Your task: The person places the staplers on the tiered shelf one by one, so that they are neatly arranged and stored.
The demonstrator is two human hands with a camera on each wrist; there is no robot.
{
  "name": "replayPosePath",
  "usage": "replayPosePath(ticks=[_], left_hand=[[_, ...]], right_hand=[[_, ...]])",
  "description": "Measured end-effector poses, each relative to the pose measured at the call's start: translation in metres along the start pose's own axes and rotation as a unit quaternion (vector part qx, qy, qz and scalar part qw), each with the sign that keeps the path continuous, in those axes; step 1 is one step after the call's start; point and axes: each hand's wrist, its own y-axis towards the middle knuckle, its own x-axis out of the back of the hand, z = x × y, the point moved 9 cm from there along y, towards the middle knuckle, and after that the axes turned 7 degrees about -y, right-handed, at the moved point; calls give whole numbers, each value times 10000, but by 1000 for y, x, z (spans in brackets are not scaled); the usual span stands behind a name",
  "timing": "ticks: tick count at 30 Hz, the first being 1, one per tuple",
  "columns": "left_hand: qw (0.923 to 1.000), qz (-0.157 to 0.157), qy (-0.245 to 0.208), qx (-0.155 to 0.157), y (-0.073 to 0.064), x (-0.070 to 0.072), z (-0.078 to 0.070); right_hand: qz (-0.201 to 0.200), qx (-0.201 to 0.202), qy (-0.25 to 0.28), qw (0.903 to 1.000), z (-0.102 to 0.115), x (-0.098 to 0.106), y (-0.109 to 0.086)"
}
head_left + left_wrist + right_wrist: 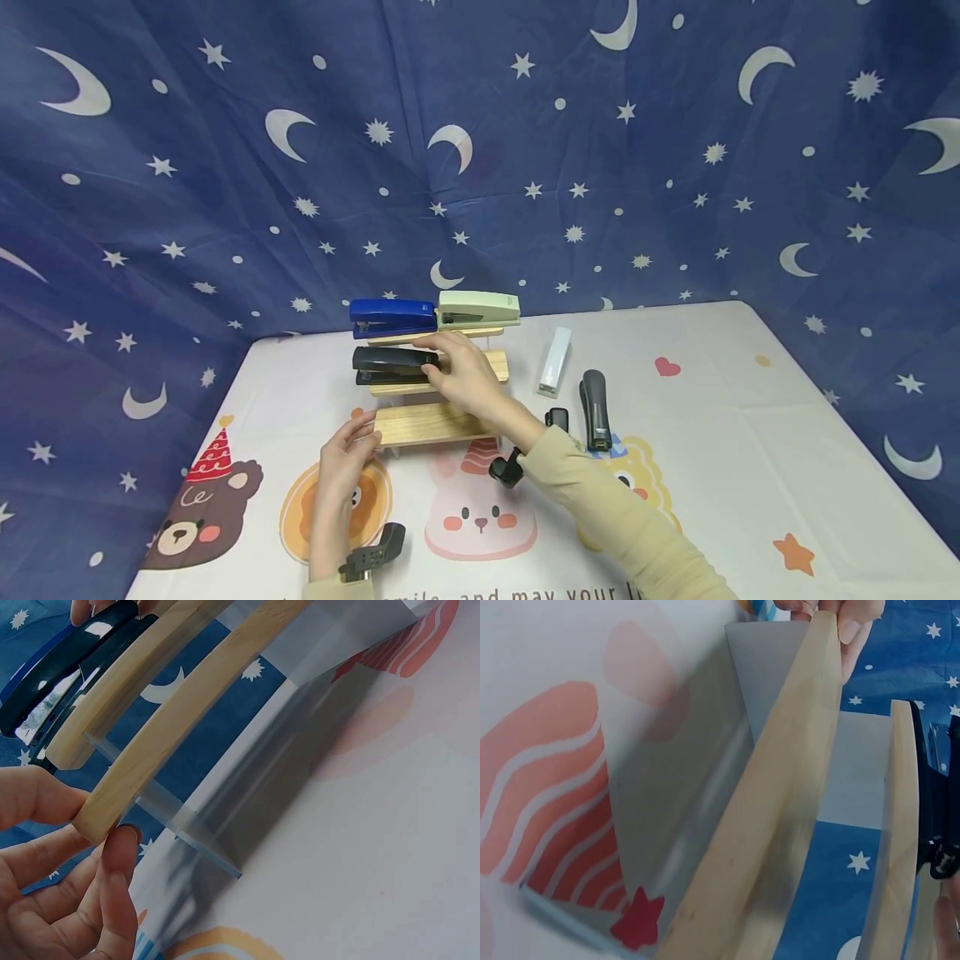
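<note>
A tiered rack with wooden shelves (427,423) and clear supports stands on the table. My left hand (347,454) pinches the left end of its lowest shelf; the left wrist view shows fingers on both sides of the board (142,765). On the middle shelf lies a black stapler (392,360), its jaw end pointing left. My right hand (471,382) reaches over the lowest shelf and grips the stapler's right end between thumb and fingers. Side by side on the top shelf are a blue stapler (393,313) and a pale green stapler (480,307).
Right of the rack, a white stapler (555,362) and another black stapler (596,408) lie on the table. A printed cloth (750,467) covers the tabletop. Behind it hangs a dark blue curtain (510,150) with moons and stars.
</note>
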Motion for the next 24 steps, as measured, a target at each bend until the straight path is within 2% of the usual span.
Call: replayPosePath(ticks=[13,24], left_hand=[[10000,-30,11,29,1,0,-2],[10000,-6,36,-18,-2,0,-2]], right_hand=[[-192,44,3,9998,-11,30,-20],[-540,-48,66,9985,-42,56,-44]])
